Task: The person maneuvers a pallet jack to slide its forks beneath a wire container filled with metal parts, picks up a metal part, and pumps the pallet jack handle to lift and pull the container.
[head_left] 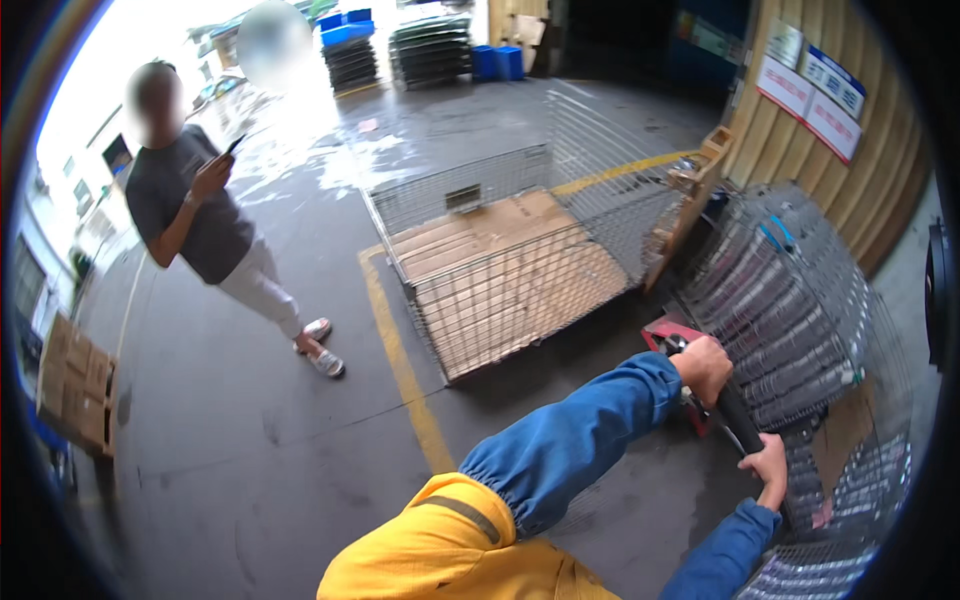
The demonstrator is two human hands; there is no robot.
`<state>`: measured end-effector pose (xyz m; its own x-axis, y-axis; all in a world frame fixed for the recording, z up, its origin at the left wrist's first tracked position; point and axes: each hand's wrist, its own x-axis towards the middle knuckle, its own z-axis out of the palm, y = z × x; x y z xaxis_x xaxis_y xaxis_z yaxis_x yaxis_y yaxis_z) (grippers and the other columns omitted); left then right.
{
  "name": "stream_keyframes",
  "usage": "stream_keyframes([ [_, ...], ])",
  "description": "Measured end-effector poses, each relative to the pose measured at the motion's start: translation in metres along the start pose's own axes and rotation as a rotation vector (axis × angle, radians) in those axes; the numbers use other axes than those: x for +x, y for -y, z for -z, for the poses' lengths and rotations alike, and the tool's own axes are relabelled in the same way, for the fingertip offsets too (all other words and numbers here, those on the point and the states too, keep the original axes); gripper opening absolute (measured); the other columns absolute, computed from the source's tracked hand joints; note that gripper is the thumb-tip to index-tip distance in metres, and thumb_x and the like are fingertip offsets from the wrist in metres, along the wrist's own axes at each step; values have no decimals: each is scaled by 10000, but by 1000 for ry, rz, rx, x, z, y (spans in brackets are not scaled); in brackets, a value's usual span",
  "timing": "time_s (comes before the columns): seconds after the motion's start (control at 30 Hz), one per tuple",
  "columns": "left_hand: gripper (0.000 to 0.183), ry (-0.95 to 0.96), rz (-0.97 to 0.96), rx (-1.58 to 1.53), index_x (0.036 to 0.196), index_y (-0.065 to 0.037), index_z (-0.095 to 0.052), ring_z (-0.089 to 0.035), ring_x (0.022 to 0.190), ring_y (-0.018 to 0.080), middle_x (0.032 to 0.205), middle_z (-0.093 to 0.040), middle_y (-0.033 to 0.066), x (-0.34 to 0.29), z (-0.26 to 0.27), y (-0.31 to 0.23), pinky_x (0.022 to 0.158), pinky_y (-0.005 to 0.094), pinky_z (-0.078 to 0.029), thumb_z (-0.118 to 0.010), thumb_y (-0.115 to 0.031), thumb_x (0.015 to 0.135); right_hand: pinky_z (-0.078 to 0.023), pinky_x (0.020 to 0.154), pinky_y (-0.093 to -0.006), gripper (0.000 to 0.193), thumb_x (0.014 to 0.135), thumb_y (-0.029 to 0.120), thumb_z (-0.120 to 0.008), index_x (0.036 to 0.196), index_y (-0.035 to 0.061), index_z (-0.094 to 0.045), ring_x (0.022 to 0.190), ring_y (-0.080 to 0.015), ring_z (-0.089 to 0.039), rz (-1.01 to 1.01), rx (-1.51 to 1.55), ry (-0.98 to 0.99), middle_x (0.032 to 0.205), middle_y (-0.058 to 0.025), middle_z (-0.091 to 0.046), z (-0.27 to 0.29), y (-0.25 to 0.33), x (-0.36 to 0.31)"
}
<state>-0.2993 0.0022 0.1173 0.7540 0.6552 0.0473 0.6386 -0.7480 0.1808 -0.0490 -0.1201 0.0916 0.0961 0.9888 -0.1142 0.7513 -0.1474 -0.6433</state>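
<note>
My left hand (705, 370) is closed around the upper end of the black handle (738, 415) of what looks like a red pallet jack (672, 330). Lower along that handle, my right hand (768, 462) wraps it too. Blue sleeve covers (585, 435) run over both forearms, with a yellow garment above the left one. Close beyond the hands stands a wire cage (800, 290) packed with rows of clear, shiny pieces. Much of the pallet jack is hidden by my left hand and forearm.
A low wire mesh cage (500, 298) floored with cardboard (520, 275) stands ahead. At the left, a person (205, 200) holds a phone (236, 145). Brown cartons (75, 375) are stacked far left. A yellow line (400, 370) crosses the floor; stacked crates (430, 48) stand behind.
</note>
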Motion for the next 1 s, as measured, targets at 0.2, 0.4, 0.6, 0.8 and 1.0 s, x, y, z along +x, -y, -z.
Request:
stream_keyframes([
  [0.2,303,-62,-108,-57,723,-115,-729,-669,705,268,714,-684,86,27,-38,22,626,374,-517,-720,-345,526,-430,411,-318,300,428,13,-749,682,-46,-599,413,-186,-558,-144,-122,-34,528,-105,-572,-4,-33,24],
  [0.4,316,-95,-121,-40,717,-111,-726,-668,699,274,703,-681,88,21,-25,16,620,382,-517,-707,-365,530,-454,435,-321,319,434,54,-771,704,-31,-623,421,-201,-577,-121,-120,-72,538,-127,-595,-3,-19,16],
  [0.6,328,-56,-112,-22,747,-127,-721,-666,700,278,715,-678,90,25,-30,17,633,385,-518,-704,-371,528,-466,454,-319,318,444,96,-784,695,-17,-624,413,-200,-575,-133,-168,-10,534,-113,-598,2,-7,14],
  [0.8,348,-35,-87,-38,736,-123,-715,-662,692,278,713,-674,89,21,-26,16,624,389,-511,-729,-401,527,-459,450,-320,343,441,103,-789,705,-23,-610,415,-198,-575,-127,-152,-10,532,-112,-582,1,-5,13],
  [1.0,359,-38,-94,-23,734,-120,-718,-661,690,276,709,-674,89,21,-25,17,621,387,-509,-737,-412,526,-455,438,-319,359,435,101,-795,718,-26,-613,413,-195,-567,-138,-156,3,536,-109,-578,1,-10,17],
])
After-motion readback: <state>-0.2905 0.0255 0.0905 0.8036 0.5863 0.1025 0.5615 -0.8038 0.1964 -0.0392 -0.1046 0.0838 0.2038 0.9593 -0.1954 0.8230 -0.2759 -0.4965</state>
